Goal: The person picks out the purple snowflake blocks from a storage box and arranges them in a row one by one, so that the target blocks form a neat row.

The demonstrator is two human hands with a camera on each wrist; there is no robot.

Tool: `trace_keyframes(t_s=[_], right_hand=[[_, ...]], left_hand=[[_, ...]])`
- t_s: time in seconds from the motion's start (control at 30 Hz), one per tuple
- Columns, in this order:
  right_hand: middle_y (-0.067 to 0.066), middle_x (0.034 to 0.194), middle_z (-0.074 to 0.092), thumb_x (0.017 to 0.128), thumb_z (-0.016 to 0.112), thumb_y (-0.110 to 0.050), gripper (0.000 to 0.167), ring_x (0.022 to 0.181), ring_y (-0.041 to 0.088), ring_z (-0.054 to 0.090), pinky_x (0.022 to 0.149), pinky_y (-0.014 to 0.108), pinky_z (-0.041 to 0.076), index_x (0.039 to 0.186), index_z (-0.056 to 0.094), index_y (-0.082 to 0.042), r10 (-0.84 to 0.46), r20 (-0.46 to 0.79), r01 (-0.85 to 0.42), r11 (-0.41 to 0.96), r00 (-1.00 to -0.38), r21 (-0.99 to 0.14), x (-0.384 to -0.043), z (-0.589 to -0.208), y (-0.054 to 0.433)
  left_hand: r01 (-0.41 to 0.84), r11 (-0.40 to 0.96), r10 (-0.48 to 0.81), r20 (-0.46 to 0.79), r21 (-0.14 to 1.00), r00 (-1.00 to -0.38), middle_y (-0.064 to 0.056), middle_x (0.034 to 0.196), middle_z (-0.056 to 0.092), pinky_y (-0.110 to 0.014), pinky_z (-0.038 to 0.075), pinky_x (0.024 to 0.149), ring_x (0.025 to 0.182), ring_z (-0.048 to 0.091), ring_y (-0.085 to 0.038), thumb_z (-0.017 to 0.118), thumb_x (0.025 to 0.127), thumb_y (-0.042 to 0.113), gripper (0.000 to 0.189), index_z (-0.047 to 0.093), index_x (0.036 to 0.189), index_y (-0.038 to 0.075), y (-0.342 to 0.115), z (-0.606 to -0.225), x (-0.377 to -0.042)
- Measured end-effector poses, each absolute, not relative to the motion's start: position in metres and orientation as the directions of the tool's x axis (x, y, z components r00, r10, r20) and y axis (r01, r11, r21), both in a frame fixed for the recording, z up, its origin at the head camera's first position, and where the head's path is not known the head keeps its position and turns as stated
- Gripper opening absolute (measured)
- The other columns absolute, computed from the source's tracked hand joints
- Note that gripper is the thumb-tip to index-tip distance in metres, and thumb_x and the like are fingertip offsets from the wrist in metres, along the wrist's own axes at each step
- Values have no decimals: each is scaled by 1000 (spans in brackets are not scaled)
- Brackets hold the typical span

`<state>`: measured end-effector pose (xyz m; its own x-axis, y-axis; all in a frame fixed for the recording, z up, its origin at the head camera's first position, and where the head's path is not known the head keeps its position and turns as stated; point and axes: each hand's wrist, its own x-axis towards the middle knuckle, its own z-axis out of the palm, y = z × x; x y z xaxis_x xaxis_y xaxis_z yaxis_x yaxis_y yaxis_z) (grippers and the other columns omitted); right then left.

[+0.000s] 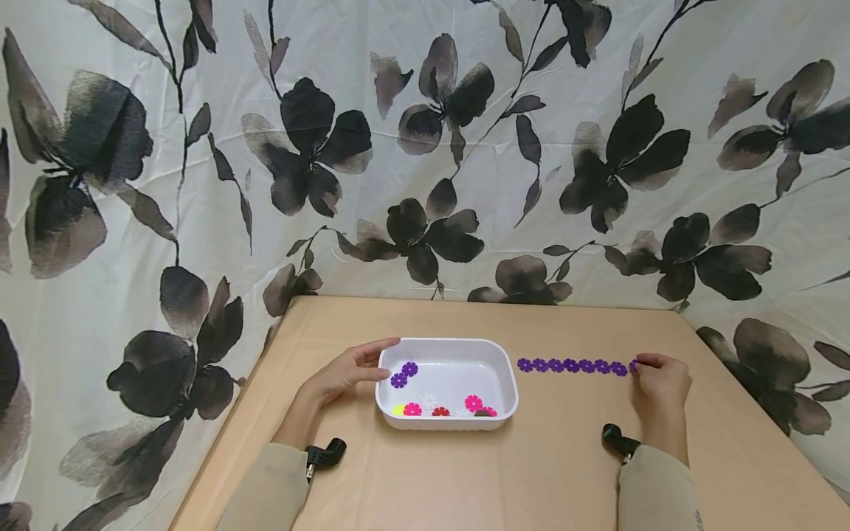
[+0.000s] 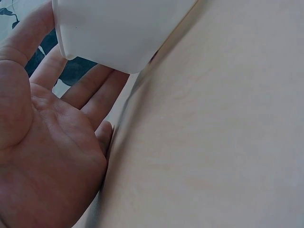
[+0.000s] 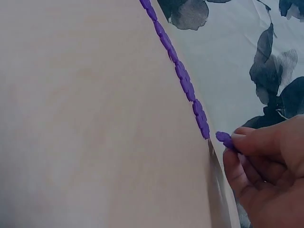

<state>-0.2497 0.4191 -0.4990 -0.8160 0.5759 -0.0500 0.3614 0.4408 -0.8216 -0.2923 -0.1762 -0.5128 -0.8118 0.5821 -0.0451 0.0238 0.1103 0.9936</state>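
Note:
A white tray (image 1: 446,423) stands on the table with small flower-shaped discs in it. My left hand (image 1: 341,375) holds its left end, thumb at the side rim and index finger along the back corner; in the left wrist view the other fingers reach behind the tray's outer wall. Two purple discs (image 1: 403,375) lie in the tray near that hand. To the tray's right runs a straight row of purple discs (image 1: 571,366). At the row's right end, my right hand (image 1: 664,380) pinches one purple disc (image 3: 222,137) between thumb and fingertips, close to the last disc.
Along the tray's front wall lie pink discs (image 1: 474,403), a yellow disc (image 1: 398,410), a red disc (image 1: 441,411) and white ones. The wooden table (image 1: 505,479) ends at a back edge, where a floral cloth (image 1: 465,184) hangs.

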Motion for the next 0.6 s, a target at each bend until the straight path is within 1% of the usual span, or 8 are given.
trace_keyframes(t_s=[0.1,0.17,0.2,0.27,0.4,0.53,0.6], right_hand=[[29,135,62,104,55,-7,32,125,39,54,85,29,48,132,66,6,562,-55,372,468,-825,-801,-251,-501,420],[30,136,60,105,54,-7,32,126,41,53,93,40,49,132,65,7,553,-52,371,482,-831,-794,-252,-503,421],[31,136,60,105,54,-7,32,127,42,53,97,45,48,131,65,7,551,-48,368,488,-833,-791,-252,-503,422],[31,135,60,104,55,-5,32,126,43,52,103,52,46,131,65,8,545,-40,364,502,-837,-785,-252,-504,422],[33,133,61,101,56,-3,32,125,47,52,109,59,43,130,64,9,539,-16,355,532,-842,-769,-252,-504,422],[33,135,60,101,54,-4,35,129,49,49,114,63,38,132,63,8,542,-33,374,533,-840,-759,-252,-503,421],[33,137,59,101,53,-4,36,130,50,48,114,64,38,134,62,8,542,-42,384,536,-839,-752,-252,-501,421]], left_hand=[[21,108,583,-46,994,-811,-4,167,39,-41,37,123,153,39,-30,78,94,16,71,47,158,21,-176,-512,-293],[18,109,581,-49,994,-812,-4,167,39,-41,37,123,153,40,-30,78,94,16,71,47,158,22,-177,-512,-293],[17,111,580,-51,994,-813,-4,167,40,-41,37,123,152,40,-30,79,93,16,71,48,157,22,-177,-512,-293],[15,112,580,-53,994,-813,-4,167,40,-41,38,123,152,40,-30,78,94,16,71,48,157,22,-177,-512,-293],[15,113,578,-54,993,-814,-3,167,40,-42,38,123,152,40,-30,78,94,15,71,48,157,23,-177,-512,-293],[13,117,577,-57,993,-815,-2,167,39,-42,37,123,153,39,-30,79,93,17,71,48,157,24,-177,-513,-294],[12,118,578,-59,993,-814,-2,168,38,-42,37,123,153,39,-29,79,93,17,71,48,157,24,-177,-513,-294]])
